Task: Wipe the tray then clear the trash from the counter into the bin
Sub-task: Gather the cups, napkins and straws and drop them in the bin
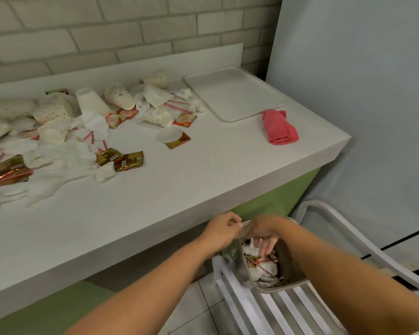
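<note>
A grey bin (279,285) stands on a chair below the counter's front edge, with crumpled tissues and wrappers (260,264) inside. My left hand (219,229) grips the bin's far rim and liner. My right hand (264,234) reaches down into the bin, fingers spread over the trash. The white tray (235,95) lies bare at the back right of the counter (169,189). A pink cloth (279,128) lies crumpled beside the tray. Paper cups (119,96), tissues (58,158), straws and gold wrappers (128,160) are scattered over the counter's left half.
A white slatted chair (288,308) holds the bin, its armrest (363,240) curving at right. A brick wall backs the counter. A pale blue wall panel stands at right. Green cabinet fronts sit under the counter, tiled floor below.
</note>
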`<state>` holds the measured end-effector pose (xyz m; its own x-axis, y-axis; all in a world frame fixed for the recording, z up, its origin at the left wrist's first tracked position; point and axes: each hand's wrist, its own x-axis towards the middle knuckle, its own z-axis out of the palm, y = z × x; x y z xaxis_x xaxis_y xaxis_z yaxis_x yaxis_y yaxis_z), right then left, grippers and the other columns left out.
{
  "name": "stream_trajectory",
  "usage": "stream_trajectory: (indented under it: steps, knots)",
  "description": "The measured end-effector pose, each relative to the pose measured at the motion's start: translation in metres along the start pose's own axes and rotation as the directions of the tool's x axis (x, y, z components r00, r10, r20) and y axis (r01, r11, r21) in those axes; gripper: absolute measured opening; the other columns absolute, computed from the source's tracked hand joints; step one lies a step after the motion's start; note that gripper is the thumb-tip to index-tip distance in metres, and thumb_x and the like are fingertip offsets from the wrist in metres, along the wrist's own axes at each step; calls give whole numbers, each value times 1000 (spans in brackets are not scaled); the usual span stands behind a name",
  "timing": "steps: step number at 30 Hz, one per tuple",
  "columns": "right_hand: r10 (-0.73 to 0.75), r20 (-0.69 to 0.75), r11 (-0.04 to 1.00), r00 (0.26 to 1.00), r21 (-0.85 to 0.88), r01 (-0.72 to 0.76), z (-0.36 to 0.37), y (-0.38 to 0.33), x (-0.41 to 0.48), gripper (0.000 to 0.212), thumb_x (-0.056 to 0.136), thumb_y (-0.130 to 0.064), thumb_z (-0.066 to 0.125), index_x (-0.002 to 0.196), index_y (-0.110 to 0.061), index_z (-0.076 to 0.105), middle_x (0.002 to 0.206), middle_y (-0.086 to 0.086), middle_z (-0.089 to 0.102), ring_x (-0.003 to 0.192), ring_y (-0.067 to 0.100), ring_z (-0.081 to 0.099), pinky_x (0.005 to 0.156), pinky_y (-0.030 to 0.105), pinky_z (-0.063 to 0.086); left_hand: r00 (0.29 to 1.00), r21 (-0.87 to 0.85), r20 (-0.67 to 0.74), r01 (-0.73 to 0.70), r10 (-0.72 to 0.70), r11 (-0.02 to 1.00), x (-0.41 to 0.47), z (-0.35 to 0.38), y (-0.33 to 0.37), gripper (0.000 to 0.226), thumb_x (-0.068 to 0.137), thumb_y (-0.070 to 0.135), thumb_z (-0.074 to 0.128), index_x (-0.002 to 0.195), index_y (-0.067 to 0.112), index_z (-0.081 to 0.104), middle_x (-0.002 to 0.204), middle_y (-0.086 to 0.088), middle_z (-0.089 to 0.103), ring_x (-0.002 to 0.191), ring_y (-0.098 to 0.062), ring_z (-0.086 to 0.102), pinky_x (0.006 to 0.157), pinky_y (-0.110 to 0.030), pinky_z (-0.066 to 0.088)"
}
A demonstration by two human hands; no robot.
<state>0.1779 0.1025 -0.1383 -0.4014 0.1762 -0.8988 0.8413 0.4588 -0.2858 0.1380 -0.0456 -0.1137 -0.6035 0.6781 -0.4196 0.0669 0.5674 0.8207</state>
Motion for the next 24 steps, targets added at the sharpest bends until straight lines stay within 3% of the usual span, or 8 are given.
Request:
stream_trajectory:
  steps: [4,6,8,11,14,16,19,24]
  knots:
    - [-29,47,964,998,-264,41,1,-54,-33,34,100,-25,43,121,0,48,104,17,67,51,16,66,49,21,54,986,8,-35,-162,162,987,-26,-34,12,20,97,16,46,107,9,61,91,-2,63,75,-12,61,66,-14,46]
    - [-71,55,932,996,-352,86,1,-79,-54,34,99,-27,45,122,0,47,84,12,68,43,12,63,41,17,49,975,-16,-82,-211,209,977,-38,-52,17,18,97,16,47,101,12,63,86,1,64,71,-10,62,62,-10,47]
    - [-108,99,899,989,-415,140,5,-110,-75,25,99,-24,44,113,-5,50,76,10,66,39,9,58,37,15,44,956,-46,-167,-250,239,967,-53,-76,17,16,97,17,47,97,15,63,81,4,63,69,-8,61,61,-10,47]
    - [-190,116,851,975,-475,223,10,-150,-104,18,97,-25,46,105,-11,55,68,7,64,35,8,46,37,16,34,898,24,-345,-282,272,959,-72,-111,9,18,96,20,48,101,15,64,89,5,62,79,-7,59,72,-11,46]
    - [-331,73,788,941,-528,318,24,-189,-119,21,96,-26,49,101,-10,62,59,3,60,36,7,36,41,17,29,831,90,-489,-254,265,963,-90,-153,-8,19,96,22,49,104,15,64,96,5,62,81,-5,53,67,-5,40]
    - [-428,49,750,902,-538,385,42,-217,-123,21,96,-27,49,94,-11,62,60,3,59,41,8,38,44,18,31,781,120,-572,-223,251,967,-104,-184,-26,16,95,23,51,100,15,64,97,4,62,78,-2,52,62,-3,39]
    - [-553,24,692,833,-544,475,75,-257,-122,23,96,-29,51,101,-9,62,65,1,59,49,9,45,50,20,36,696,147,-684,-159,216,976,-126,-229,-57,14,94,23,53,97,15,64,93,6,59,75,1,50,61,-4,39]
    - [-650,84,587,756,-576,569,131,-310,-118,22,95,-26,51,105,-10,62,69,0,60,55,10,49,49,20,37,579,177,-799,-29,161,984,-171,-293,-110,15,93,16,53,94,8,65,92,1,56,70,-4,47,60,-6,36]
